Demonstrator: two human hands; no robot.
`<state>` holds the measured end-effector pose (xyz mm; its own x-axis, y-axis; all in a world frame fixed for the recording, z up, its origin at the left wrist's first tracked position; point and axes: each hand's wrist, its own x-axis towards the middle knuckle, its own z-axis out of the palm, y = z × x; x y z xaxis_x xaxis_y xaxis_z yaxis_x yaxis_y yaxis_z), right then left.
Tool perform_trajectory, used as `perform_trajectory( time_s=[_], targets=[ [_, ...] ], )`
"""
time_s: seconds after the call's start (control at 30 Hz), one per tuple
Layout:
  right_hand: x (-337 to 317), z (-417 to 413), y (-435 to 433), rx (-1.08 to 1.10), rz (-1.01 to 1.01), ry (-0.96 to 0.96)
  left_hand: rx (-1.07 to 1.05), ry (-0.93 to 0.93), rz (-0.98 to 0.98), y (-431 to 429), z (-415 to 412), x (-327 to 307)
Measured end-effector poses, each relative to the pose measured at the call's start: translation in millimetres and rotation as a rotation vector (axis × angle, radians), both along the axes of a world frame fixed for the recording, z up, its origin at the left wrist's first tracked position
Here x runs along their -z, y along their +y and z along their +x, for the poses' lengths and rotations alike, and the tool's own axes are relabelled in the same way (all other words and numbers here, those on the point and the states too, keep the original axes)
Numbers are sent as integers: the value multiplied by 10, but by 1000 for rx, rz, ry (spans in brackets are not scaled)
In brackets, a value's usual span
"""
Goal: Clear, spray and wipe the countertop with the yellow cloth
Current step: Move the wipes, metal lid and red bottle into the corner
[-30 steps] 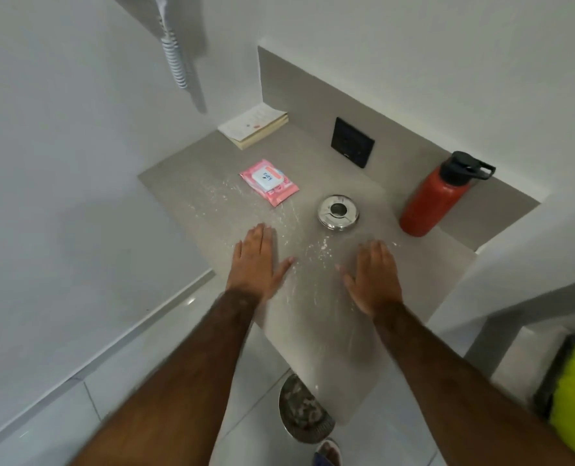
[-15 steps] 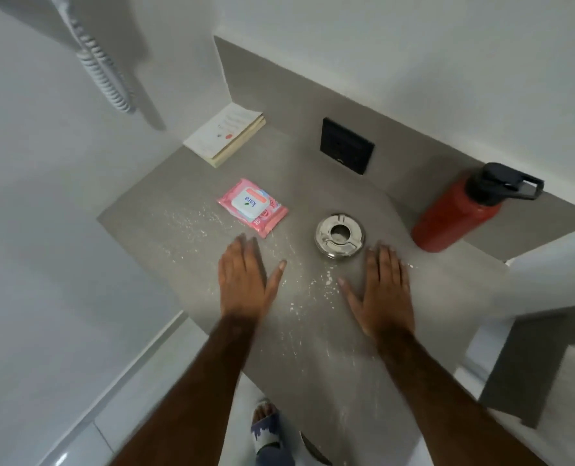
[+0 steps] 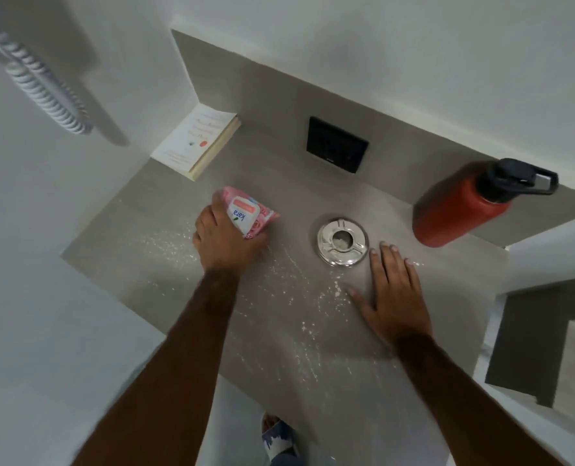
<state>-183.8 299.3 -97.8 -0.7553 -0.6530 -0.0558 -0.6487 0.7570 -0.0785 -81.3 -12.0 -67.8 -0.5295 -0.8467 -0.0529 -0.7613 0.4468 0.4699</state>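
Observation:
A grey countertop (image 3: 165,264) is strewn with white powder and specks. My left hand (image 3: 224,240) grips a pink wet-wipes pack (image 3: 246,215) and holds it tilted just above the counter. My right hand (image 3: 393,294) lies flat on the counter with fingers spread, its fingertips just beside a round metal ashtray (image 3: 342,242). A white book (image 3: 197,141) lies in the far left corner. A red bottle with a black lid (image 3: 464,210) stands at the far right. No yellow cloth or spray bottle is in sight.
A black wall plate (image 3: 336,144) sits on the backsplash. A coiled white cord (image 3: 44,92) hangs on the left wall. White walls close in the counter on the left and back. A sandalled foot (image 3: 279,438) shows below the counter's front edge.
My left hand moved forward from flat on the counter and took hold of the pink pack, lifting it. My right hand slid a little toward the ashtray. The camera moved closer.

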Motion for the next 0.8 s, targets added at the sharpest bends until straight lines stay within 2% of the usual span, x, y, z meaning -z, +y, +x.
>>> perform_trajectory(
  time_s=[0.13,0.2,0.27,0.43,0.63,0.8],
  targets=[
    [-6,-14,5,-10,20,-18,-74,153,-111,-481,-242,-212],
    [-8,-20,5,-12,21,-16,-107,170,-198,-834,-498,-342],
    [-9,-25,16,-18,14,-13,-112,135,-243,-1177,-758,-426],
    [44,-41,32,-21,-11,7,-27,-8,-206,-1765,-1179,-242],
    [78,-58,44,-24,-30,17,97,-65,-185,-1918,-1324,57],
    [69,-45,42,-24,-30,33,110,-171,-140,-1918,-1377,78]
  ],
)
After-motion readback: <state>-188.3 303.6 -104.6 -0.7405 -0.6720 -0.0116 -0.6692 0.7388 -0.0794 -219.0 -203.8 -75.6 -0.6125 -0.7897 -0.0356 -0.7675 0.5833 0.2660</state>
